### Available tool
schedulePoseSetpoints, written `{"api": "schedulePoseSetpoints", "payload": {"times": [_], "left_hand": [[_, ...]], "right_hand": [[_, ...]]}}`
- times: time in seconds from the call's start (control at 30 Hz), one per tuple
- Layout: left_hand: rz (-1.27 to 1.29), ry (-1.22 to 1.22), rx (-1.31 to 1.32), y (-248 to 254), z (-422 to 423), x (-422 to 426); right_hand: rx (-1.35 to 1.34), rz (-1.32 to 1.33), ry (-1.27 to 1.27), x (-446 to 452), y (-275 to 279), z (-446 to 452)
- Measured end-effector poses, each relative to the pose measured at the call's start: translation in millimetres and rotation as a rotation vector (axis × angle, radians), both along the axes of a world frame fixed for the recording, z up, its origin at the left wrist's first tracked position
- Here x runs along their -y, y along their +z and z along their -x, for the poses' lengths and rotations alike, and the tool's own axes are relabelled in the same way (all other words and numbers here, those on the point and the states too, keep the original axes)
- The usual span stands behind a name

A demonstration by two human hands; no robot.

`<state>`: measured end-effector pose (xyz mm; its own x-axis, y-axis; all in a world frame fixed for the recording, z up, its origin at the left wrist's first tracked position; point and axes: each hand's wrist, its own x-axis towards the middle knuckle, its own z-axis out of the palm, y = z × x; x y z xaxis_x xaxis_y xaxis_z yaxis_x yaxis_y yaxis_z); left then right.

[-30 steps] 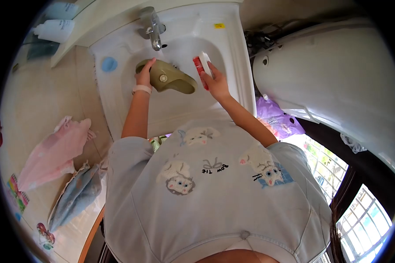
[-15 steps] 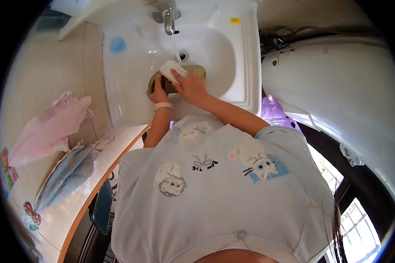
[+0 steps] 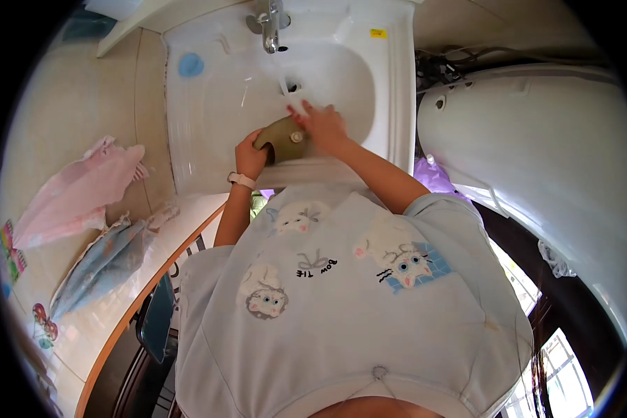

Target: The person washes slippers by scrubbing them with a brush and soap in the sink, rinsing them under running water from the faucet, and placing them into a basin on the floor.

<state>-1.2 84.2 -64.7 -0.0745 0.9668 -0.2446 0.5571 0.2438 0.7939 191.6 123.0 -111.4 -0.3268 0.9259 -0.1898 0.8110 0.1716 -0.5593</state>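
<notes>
An olive-green slipper point(image 3: 277, 136) is tilted over the front of the white sink point(image 3: 223, 132), its upper facing me with a small round pale button on it. My left hand point(image 3: 249, 155) grips the slipper's left side, by the dark foot opening. My right hand point(image 3: 324, 129), smeared by motion, is over the slipper's right end. Beneath its fingers is a white brush point(image 3: 299, 103), hard to make out against the basin and partly covering the drain point(image 3: 292, 88). Water runs from the chrome faucet point(image 3: 272, 31) just beyond the brush.
A blue round spot point(image 3: 191, 65) marks the sink's left side. A white rounded appliance point(image 3: 529, 132) stands at right, with a purple bag point(image 3: 432, 175) beside it. Pink cloth point(image 3: 90, 188) and a blue-grey cloth point(image 3: 104, 265) hang on the left wall.
The slipper has turned so its upper with the button now faces me. My right hand and the brush have moved right, off the slipper's middle. My left wrist has shifted slightly left.
</notes>
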Motion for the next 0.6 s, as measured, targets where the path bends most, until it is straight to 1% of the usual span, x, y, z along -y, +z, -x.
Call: {"api": "schedulePoseSetpoints", "payload": {"times": [0.07,0.13,0.17,0.2,0.23,0.3,0.37,0.4,0.47,0.5,0.53,0.6], "left_hand": [[-0.017,0.036,-0.061,3.6,-6.1,-1.1],[0.002,0.045,-0.053,-4.2,-1.6,1.1],[0.015,0.051,-0.052,-6.8,0.0,2.2],[0.017,0.054,-0.053,-5.6,-1.3,3.1],[0.01,0.052,-0.065,-2.6,-1.4,3.5],[-0.006,0.061,-0.076,-4.6,-0.9,1.6],[-0.052,0.091,-0.051,-15.1,1.3,-2.2],[-0.054,0.097,-0.046,-15.7,0.3,-2.6],[0.011,0.098,-0.063,-12.7,1.9,1.7],[0.013,0.1,-0.064,-9.5,1.7,1.6],[0.022,0.087,-0.063,-6.3,-0.7,-0.5],[0.024,0.066,-0.06,-7.1,0.2,-4.0]], "right_hand": [[0.062,0.058,-0.095,-5.0,-6.0,2.1],[-0.047,-0.044,0.106,18.5,55.4,18.7],[-0.075,-0.061,0.125,27.4,64.8,21.8],[-0.077,-0.059,0.128,21.8,49.9,14.4],[0.145,-0.171,0.131,11.8,22.3,3.3],[0.366,-0.294,0.14,6.3,9.2,1.7],[-0.009,-0.12,-0.045,16.5,5.3,14.0],[-0.005,-0.122,-0.039,21.2,13.9,14.7],[-0.061,-0.156,0.105,28.9,39.0,17.6],[0.286,-0.474,0.296,14.3,33.9,3.4],[0.287,-0.474,0.297,13.4,31.5,3.7],[0.183,-0.182,0.124,10.5,27.8,9.6]]}}
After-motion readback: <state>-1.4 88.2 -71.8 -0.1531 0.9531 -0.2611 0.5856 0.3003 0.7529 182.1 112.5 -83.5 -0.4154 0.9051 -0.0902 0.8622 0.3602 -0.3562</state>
